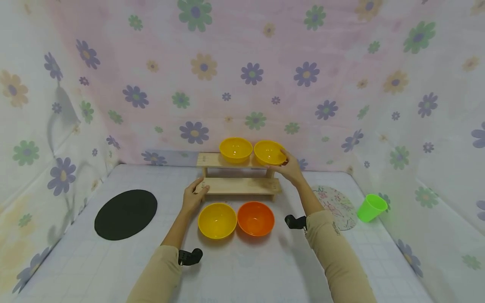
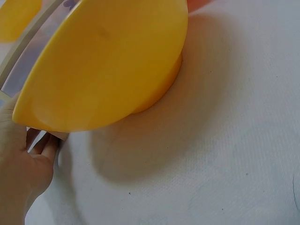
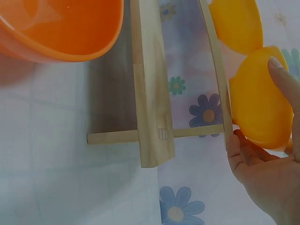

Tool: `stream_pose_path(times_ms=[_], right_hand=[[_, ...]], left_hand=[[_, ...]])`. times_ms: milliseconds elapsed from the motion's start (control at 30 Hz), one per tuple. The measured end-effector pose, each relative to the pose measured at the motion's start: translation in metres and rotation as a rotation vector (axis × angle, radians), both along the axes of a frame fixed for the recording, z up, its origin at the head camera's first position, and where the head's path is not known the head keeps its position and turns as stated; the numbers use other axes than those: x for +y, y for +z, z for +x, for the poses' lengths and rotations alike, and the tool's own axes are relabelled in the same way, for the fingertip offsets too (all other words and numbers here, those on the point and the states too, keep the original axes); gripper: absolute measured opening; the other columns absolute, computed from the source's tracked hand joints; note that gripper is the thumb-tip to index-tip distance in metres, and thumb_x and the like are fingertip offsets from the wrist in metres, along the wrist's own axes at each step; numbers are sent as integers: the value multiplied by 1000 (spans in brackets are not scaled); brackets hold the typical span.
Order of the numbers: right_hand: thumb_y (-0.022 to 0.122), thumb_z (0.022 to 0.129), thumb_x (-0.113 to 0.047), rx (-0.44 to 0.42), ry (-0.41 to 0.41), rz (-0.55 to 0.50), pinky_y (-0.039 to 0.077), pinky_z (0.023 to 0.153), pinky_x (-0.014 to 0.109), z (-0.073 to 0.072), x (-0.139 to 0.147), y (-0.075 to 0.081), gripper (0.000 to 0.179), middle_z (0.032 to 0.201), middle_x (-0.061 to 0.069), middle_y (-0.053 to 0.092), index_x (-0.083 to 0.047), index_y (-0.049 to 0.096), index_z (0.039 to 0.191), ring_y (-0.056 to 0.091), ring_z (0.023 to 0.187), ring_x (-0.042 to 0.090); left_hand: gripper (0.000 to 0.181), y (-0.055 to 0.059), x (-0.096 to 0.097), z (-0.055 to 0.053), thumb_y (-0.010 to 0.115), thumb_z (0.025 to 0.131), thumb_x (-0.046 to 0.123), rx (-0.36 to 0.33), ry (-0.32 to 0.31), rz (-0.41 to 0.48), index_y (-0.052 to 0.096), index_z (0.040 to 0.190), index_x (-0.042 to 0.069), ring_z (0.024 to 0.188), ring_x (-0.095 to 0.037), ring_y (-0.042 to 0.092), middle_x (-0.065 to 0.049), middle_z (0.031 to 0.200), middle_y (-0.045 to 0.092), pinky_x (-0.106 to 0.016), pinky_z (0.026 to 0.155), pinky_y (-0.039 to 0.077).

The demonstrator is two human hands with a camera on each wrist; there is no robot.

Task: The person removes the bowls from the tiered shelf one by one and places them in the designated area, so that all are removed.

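A two-tier wooden shelf (image 1: 242,186) stands near the back of the table. My left hand (image 1: 193,197) grips the left end of its lower board, the thumb lying toward the front. On the upper board rests a yellow bowl (image 1: 235,150), and to its right is a second yellow bowl (image 1: 270,153). My right hand (image 1: 289,169) holds that second bowl by its right side, with the thumb (image 3: 281,77) near the rim and the fingers low by the board's end. In front of the shelf, a third yellow bowl (image 1: 217,221) sits beside an orange bowl (image 1: 256,219).
A black round mat (image 1: 126,214) lies at the left of the table. To the right are a patterned round mat (image 1: 335,207), partly behind the right arm, and a bright green cup (image 1: 372,208). Flowered cloth (image 1: 242,84) hangs behind and at both sides.
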State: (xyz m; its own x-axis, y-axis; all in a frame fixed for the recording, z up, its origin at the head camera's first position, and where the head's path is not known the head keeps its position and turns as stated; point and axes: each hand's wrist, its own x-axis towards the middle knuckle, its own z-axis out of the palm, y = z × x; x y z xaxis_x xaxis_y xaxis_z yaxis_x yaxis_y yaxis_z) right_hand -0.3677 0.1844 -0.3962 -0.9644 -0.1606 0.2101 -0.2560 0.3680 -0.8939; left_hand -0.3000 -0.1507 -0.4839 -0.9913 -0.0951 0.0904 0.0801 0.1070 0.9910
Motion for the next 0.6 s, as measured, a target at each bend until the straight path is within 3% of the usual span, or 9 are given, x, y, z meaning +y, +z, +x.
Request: stream_pose_path(times_ms=[167, 333, 467, 600], right_hand=[[77, 77, -14, 5, 26, -31, 41, 101, 44, 11, 7, -1, 90, 146, 22, 34, 3, 22, 147, 47, 117, 34], [77, 78, -15, 24, 48, -9, 40, 102, 43, 28, 15, -5, 90, 144, 21, 36, 0, 22, 148, 46, 115, 34], [76, 79, -12, 26, 65, -20, 48, 93, 35, 41, 21, -8, 88, 144, 21, 36, -1, 23, 148, 48, 114, 36], [76, 79, -11, 7, 61, -23, 52, 86, 30, 55, 27, -12, 89, 147, 21, 33, -4, 22, 149, 48, 115, 37]], left_hand=[[54, -8, -1, -5, 62, 91, 16, -3, 9, -24, 42, 140, 0, 136, -36, 30, -21, 148, 32, -48, 107, 33], [54, 6, 1, 2, 61, 91, 10, -17, -11, 10, 41, 139, -4, 136, -38, 28, -24, 148, 30, -50, 107, 32], [54, 18, 3, 11, 60, 91, 8, -21, -18, -7, 39, 138, -7, 136, -40, 28, -27, 147, 30, -51, 107, 32], [53, 15, 3, 9, 61, 91, 8, -21, -9, -6, 40, 138, -6, 135, -40, 29, -27, 147, 30, -51, 106, 32]])
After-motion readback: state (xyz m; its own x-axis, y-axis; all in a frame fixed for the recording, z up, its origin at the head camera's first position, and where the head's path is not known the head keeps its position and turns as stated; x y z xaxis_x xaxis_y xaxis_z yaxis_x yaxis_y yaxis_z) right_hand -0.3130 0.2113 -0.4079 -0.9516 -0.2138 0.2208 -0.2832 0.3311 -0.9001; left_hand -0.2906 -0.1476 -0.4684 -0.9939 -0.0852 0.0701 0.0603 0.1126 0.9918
